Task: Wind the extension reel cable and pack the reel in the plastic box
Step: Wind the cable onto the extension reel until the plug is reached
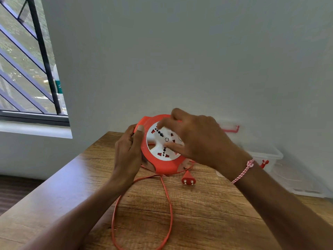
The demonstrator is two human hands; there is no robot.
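Note:
An orange extension reel [163, 164] with a white socket face is held tilted above the wooden table [207, 204]. My left hand [128, 150] grips its left rim, thumb on the front. My right hand [196, 139] lies over the white face, fingers pressed on it. A long loop of orange cable [168, 201] trails from under the reel across the table toward me. Its orange two-pin plug [188, 178] rests on the table just right of the reel. The clear plastic box [270, 154] with red latches stands at the right by the wall, partly hidden by my right arm.
The table stands in a corner against a pale wall [180, 60]. A barred window [27, 69] with a white sill is at the upper left. The table's left edge drops to a dark floor [16, 190].

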